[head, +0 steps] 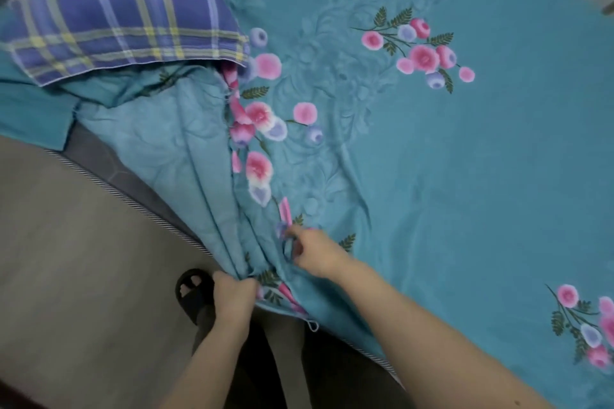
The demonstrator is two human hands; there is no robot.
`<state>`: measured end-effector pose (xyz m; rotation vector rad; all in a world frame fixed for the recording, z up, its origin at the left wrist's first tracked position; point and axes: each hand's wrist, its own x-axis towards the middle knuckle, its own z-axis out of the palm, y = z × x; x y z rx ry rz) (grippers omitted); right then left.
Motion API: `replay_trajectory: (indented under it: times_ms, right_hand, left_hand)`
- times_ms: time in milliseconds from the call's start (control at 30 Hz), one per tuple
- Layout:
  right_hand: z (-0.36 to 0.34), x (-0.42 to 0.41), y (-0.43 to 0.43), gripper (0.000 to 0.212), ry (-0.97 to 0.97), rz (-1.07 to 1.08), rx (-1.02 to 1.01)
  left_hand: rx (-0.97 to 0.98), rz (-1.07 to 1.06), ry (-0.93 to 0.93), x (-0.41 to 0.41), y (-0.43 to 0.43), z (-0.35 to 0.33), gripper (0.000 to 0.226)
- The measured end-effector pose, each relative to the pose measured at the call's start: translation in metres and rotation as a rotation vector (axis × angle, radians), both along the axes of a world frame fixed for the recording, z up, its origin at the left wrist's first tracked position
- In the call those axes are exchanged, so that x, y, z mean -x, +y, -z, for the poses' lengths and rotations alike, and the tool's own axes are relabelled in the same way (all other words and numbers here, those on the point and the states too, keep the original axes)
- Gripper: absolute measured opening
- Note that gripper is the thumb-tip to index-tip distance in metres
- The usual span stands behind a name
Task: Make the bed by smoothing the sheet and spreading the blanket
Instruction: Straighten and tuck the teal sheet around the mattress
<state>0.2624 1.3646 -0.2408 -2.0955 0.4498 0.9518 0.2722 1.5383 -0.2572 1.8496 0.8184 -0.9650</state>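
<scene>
Teal sheet [432, 143], thin and soft, printed with pink and lilac flowers, lying across bed – flat toward far side, gathering into long folds along near edge, paler underside showing.
Left hand [234, 295] clenching bunched folds at bed edge.
Right hand [315, 252] just beside it, fingers curling – pinching raised crease.
Blue plaid pillow [116, 10] resting on sheet's upper corner.
Striped mattress piping [133, 206] showing below folds.
</scene>
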Motion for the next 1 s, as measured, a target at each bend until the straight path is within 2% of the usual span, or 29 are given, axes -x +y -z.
replay_trajectory:
  times_ms: [67, 133, 233, 333, 400, 433, 500, 533, 567, 700, 733, 800, 833, 900, 1000]
  right_hand:
    - [0.002, -0.008, 0.019, 0.045, 0.11, -0.034, -0.144]
    - [0.005, -0.013, 0.034, 0.046, 0.219, -0.094, -0.195]
    - [0.01, -0.02, 0.049, 0.044, 0.306, -0.093, -0.204]
    - [0.014, -0.042, 0.061, 0.034, 0.061, 0.19, -0.004]
    - [0.012, -0.066, 0.071, 0.045, -0.13, 0.469, 0.15]
    - [0.009, -0.079, 0.078, 0.056, -0.175, 0.584, 0.148]
    - [0.006, -0.102, 0.095, 0.079, -0.157, 0.729, -0.041]
    - [0.006, -0.111, 0.106, 0.081, -0.096, 0.714, -0.131]
    - [0.005, -0.118, 0.119, 0.074, -0.034, 0.629, -0.176]
    - [-0.005, -0.134, 0.181, 0.009, 0.126, -0.021, -0.122]
    - [-0.008, -0.134, 0.195, 0.006, 0.159, -0.161, -0.124]
    - [-0.008, -0.13, 0.214, 0.021, 0.256, -0.321, -0.119]
    - [-0.006, -0.127, 0.219, 0.024, 0.275, -0.331, -0.121]
    - [-0.001, -0.127, 0.22, 0.031, 0.185, -0.231, -0.117]
    - [0.008, -0.139, 0.207, 0.033, -0.013, 0.112, 0.024]
  left_hand:
    - [0.049, 0.037, 0.043, -0.004, 0.012, -0.001, 0.064]
    - [0.09, 0.073, 0.051, -0.009, 0.027, -0.001, 0.066]
    - [0.112, 0.129, 0.039, -0.022, 0.056, -0.003, 0.055]
    - [0.088, 0.184, 0.002, -0.045, 0.093, -0.008, 0.044]
    - [0.097, 0.187, -0.017, -0.066, 0.119, -0.013, 0.037]
    - [0.113, 0.17, -0.021, -0.077, 0.132, -0.015, 0.035]
    - [0.127, 0.15, -0.039, -0.099, 0.155, -0.021, 0.032]
    - [0.118, 0.154, -0.056, -0.108, 0.166, -0.024, 0.029]
    - [0.114, 0.153, -0.075, -0.117, 0.175, -0.026, 0.027]
    - [0.184, 0.081, -0.096, -0.15, 0.197, -0.038, 0.022]
    - [0.214, 0.071, -0.085, -0.157, 0.198, -0.042, 0.022]
    - [0.269, 0.074, -0.058, -0.169, 0.196, -0.048, 0.025]
    - [0.287, 0.085, -0.048, -0.175, 0.194, -0.05, 0.025]
    - [0.306, 0.11, -0.032, -0.185, 0.191, -0.051, 0.024]
    - [0.299, 0.132, -0.035, -0.203, 0.19, -0.05, 0.023]
